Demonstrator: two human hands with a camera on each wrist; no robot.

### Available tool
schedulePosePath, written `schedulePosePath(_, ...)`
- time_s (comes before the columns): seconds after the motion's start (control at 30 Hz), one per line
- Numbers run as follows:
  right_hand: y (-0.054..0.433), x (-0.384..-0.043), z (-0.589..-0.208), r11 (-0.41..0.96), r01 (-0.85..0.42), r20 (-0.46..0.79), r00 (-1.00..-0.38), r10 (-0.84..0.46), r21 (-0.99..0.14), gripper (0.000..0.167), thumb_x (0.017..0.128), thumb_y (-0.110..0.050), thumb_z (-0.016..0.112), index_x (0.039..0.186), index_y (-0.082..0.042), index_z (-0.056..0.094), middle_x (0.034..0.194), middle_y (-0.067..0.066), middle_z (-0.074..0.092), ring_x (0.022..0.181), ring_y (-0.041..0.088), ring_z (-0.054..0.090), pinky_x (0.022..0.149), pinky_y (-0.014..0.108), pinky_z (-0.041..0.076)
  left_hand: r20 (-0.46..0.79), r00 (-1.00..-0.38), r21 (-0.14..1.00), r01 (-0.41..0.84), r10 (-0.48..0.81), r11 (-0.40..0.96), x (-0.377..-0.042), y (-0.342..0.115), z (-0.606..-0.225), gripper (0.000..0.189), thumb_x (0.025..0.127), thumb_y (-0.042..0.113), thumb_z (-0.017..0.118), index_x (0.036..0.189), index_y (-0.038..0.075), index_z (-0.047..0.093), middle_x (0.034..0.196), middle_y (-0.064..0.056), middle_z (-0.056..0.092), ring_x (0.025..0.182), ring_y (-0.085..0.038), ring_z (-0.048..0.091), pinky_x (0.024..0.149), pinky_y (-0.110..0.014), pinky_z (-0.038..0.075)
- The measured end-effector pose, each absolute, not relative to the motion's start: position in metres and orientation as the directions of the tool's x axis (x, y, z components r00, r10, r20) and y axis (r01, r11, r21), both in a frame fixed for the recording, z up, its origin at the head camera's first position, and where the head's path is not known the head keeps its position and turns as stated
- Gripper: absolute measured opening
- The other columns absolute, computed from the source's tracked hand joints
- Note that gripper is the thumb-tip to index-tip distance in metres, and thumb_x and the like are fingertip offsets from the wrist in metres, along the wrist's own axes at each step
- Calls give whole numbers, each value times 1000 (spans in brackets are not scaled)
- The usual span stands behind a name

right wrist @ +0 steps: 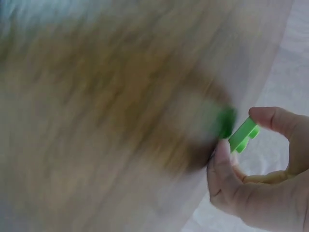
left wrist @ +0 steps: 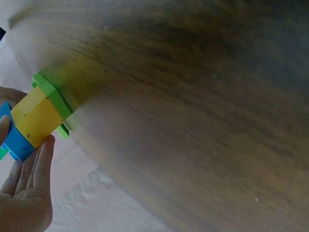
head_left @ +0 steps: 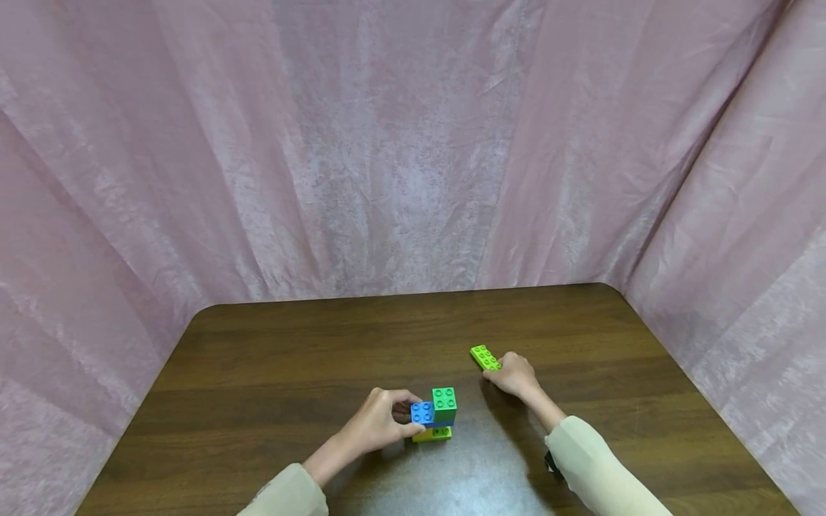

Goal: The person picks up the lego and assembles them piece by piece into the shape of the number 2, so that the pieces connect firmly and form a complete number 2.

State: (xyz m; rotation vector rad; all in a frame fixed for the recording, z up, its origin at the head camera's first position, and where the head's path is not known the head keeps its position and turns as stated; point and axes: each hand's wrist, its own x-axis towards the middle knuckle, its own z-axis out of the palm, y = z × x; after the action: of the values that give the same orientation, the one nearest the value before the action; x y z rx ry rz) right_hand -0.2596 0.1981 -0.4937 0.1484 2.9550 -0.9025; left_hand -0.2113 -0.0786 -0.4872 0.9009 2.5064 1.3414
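Observation:
A small stack of toy building bricks stands near the front middle of the table. It has a lime-green base (head_left: pixel 441 434), a yellow brick (left wrist: pixel 36 116), a blue brick (head_left: pixel 422 412) and a green brick (head_left: pixel 444 405) on top at the right. My left hand (head_left: pixel 378 424) holds the stack at its left side, thumb and fingers on opposite faces of the blue brick. Farther back to the right, my right hand (head_left: pixel 516 374) pinches the near end of a flat lime-green brick (head_left: pixel 482 355) between thumb and fingers. Whether that brick touches the table cannot be told.
The brown wooden table (head_left: pixel 290 358) has rounded far corners. Pink curtains (head_left: pixel 400 143) hang behind it and along both sides. A dark object (head_left: pixel 551 462) shows under the right sleeve.

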Motion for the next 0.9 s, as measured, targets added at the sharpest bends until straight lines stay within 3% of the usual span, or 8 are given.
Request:
schedulePosePath(0.07, 198, -259, -493, 797, 115, -94, -993, 74, -593, 36, 77, -19, 72, 98, 9, 71, 98, 21, 72, 83, 25, 64, 69, 35, 51, 138, -807, 799, 433, 574, 417, -211, -78, -487, 29, 78, 7, 80, 103, -4, 69, 92, -18, 74, 82, -21, 73, 68, -13, 54)
schedulePosePath(0.2, 195, -258, -487, 703, 135, -117, -990, 74, -699, 39, 74, -16, 75, 103, 10, 70, 99, 21, 72, 88, 25, 65, 73, 33, 53, 141, -807, 798, 435, 574, 417, -212, -77, -486, 29, 78, 8, 80, 103, -4, 69, 92, -18, 74, 81, -20, 73, 68, -13, 54)
schedulePosePath(0.43, 192, -257, -476, 588, 101, -102, -994, 31, -802, 38, 74, -11, 75, 105, 10, 68, 96, 19, 71, 82, 14, 63, 67, 20, 49, 140, -808, 801, 432, 573, 414, -212, -78, -486, 29, 79, 7, 80, 103, -4, 69, 92, -19, 74, 82, -22, 74, 68, -13, 54)
schedulePosePath(0.9, 178, -237, -439, 424, -127, 17, -967, -253, -896, 42, 80, -9, 70, 118, 8, 63, 101, 18, 67, 88, 11, 59, 75, 15, 51, 150, -802, 802, 441, 579, 403, -212, -80, -487, 30, 79, 10, 80, 104, -4, 70, 93, -18, 75, 84, -22, 74, 70, -13, 54)
